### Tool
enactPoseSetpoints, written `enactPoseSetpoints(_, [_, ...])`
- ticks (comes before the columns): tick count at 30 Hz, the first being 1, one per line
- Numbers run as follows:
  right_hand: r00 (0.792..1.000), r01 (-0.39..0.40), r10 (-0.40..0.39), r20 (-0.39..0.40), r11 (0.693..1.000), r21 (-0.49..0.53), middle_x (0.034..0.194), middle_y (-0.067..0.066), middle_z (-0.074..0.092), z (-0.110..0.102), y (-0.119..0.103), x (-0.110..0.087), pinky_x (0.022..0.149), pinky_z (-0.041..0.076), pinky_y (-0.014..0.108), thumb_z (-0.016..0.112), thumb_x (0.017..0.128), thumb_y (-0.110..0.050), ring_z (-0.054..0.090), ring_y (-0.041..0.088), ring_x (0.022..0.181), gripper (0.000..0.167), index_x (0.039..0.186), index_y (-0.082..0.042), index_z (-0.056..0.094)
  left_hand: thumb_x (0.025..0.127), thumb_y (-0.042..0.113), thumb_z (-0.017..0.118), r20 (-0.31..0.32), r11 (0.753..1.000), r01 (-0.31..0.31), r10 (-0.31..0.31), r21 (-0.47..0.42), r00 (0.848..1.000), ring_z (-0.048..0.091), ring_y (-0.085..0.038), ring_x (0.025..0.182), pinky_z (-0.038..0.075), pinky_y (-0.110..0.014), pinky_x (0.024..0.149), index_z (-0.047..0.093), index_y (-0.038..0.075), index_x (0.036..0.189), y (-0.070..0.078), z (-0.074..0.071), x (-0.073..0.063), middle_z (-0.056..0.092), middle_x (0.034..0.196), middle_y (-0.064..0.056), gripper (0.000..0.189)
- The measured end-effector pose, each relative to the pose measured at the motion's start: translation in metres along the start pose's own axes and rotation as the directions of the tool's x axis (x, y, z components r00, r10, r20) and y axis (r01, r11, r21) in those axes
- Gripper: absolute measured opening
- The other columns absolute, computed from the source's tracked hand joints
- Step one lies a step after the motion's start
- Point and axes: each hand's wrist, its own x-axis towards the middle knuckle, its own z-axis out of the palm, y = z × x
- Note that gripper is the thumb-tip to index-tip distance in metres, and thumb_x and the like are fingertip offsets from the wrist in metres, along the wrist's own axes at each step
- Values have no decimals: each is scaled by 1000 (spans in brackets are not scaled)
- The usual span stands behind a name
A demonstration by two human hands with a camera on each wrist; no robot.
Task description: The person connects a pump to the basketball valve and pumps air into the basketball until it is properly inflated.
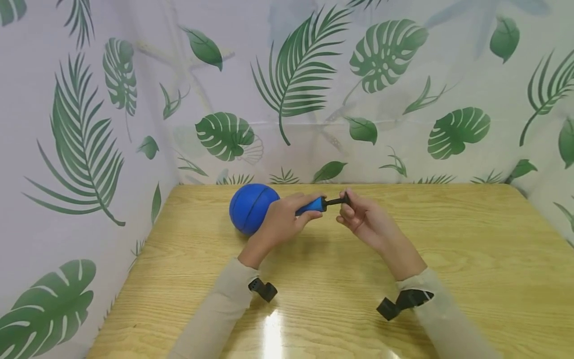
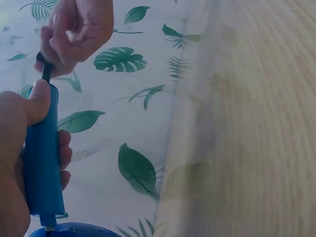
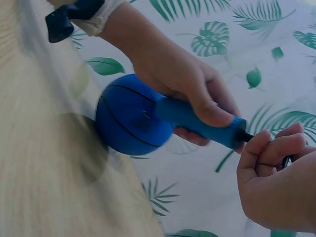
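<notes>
A blue ball [image 1: 252, 209] with dark seam lines sits on the table toward the back. My left hand [image 1: 284, 215] grips the blue barrel of a hand pump [image 2: 43, 153], thumb along one side and fingers round the other. The pump's near end meets the ball, as the right wrist view shows; a short metallic bit shows there in the left wrist view. With curled fingers my right hand [image 1: 365, 219] holds the black handle [image 1: 345, 198] of the pump. A length of black rod stands out between the barrel and that handle.
The wooden table [image 1: 341, 309] runs under both forearms, with a glare spot near the front. Behind and to the sides hangs a white cloth [image 1: 314, 159] printed with green leaves. A black wrist device [image 1: 263, 289] is strapped to the left sleeve, another [image 1: 405, 301] to the right.
</notes>
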Motion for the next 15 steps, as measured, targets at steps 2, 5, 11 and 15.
enactPoseSetpoints(2, [1000,20,-21,6,998,67,63,-1,54,-3,-9,-2,74,52,24,36,112,-26,34,13,55,34,100,-8,62,100,35,65,-10,1000,18,-18,9,1000,71,-21,101,59,-38,84,61,19,144,-2,-3,0,73,124,-7,47])
enactPoseSetpoints(5, [998,62,-66,20,985,162,62,2,52,-8,-20,-6,71,50,27,36,112,-25,21,16,56,31,102,-5,58,100,36,65,-18,999,44,-44,12,999,71,-22,104,58,-40,86,60,19,144,-4,-8,-1,72,125,-7,48])
enactPoseSetpoints(11, [991,112,-125,39,964,241,59,4,50,-15,-30,-8,68,48,28,41,111,-24,17,15,59,27,101,-4,55,100,37,66,-28,999,37,-36,36,999,70,-20,97,58,-38,81,60,21,144,-8,-8,-1,73,119,-6,48])
enactPoseSetpoints(15, [990,117,-132,48,962,245,60,3,49,-12,-21,-4,68,47,28,41,110,-26,17,15,59,26,102,-5,53,99,38,66,-22,999,19,-18,46,1000,64,-18,83,55,-34,72,60,20,144,-6,-5,-1,73,107,-6,49])
